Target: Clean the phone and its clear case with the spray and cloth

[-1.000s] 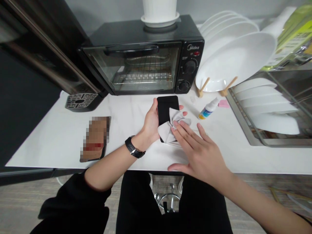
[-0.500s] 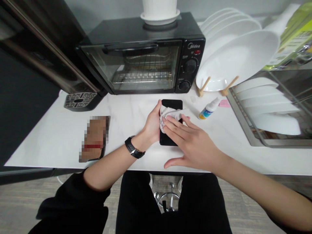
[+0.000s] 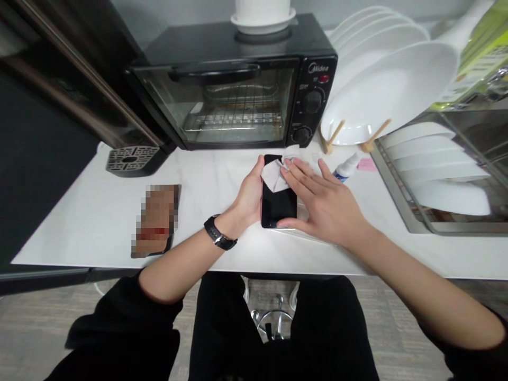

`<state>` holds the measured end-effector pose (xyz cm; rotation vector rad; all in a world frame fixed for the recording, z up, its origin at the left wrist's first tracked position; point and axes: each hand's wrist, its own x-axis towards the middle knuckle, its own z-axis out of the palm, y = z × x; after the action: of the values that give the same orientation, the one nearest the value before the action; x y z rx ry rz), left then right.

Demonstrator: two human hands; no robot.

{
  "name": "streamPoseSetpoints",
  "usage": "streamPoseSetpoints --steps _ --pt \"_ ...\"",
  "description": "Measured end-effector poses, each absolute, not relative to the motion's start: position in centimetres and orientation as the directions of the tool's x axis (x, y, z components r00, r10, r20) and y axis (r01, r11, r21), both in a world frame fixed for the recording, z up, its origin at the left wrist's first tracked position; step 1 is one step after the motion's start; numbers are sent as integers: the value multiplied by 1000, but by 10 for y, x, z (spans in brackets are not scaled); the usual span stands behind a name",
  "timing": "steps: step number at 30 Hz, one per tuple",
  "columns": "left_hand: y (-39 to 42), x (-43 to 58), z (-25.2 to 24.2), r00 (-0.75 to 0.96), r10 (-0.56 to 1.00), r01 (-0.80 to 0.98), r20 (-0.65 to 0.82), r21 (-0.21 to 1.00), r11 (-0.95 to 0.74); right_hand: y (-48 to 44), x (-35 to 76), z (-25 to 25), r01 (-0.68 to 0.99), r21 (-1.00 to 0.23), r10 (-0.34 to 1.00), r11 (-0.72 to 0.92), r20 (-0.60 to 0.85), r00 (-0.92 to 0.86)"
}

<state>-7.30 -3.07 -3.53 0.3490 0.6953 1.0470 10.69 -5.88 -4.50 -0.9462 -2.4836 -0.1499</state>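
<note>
A phone (image 3: 278,206) with a dark screen lies face up on the white counter. Along its left edge, my left hand (image 3: 250,196) is closed, gripping the side with the thumb pointing up; its other fingers are mostly hidden. A pale cleaning cloth (image 3: 273,175) covers the upper part of the screen. My right hand (image 3: 331,203) holds this cloth against the glass under long, flattened fingers, its thumb stretched over the phone's bottom right corner. Just beyond my right fingers stands a small white spray bottle (image 3: 348,166) with a blue label, partly covered by the hand.
A black toaster oven (image 3: 234,106) stands behind the phone, a white pot (image 3: 262,10) on top. White plates (image 3: 392,90) lean in a wooden rack at right, beside a metal dish rack (image 3: 397,196) with bowls. Left lies a blurred flat item (image 3: 156,219), near a machine's drip tray (image 3: 133,160).
My right hand has slid the cloth up the screen and to the right, baring the lower part and now overlapping the spray bottle. My left hand keeps its grip on the phone.
</note>
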Motion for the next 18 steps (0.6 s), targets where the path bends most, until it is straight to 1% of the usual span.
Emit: streamPoseSetpoints --steps 4,6,10,13,15,18 --pt "-35 -70 -34 320 859 -642 -400 575 507 -48 92 -46 602 -141 586 786 481 -652" --pt "-35 -71 -37 323 845 -638 -426 562 526 -55 86 -48 572 -150 564 807 483 -670" --pt "-32 -78 -40 351 824 -608 -445 562 562 -91 84 -54 528 -110 514 842 462 -723" --pt "-30 -81 -37 294 865 -627 -407 601 496 -117 95 -55 503 -99 494 858 424 -759" --pt "-31 -81 -34 285 877 -636 -388 607 476 -125 106 -53 524 -89 512 847 403 -759" --pt "-31 -79 -32 316 867 -652 -384 576 493 -117 120 -50 585 -62 558 809 393 -731"
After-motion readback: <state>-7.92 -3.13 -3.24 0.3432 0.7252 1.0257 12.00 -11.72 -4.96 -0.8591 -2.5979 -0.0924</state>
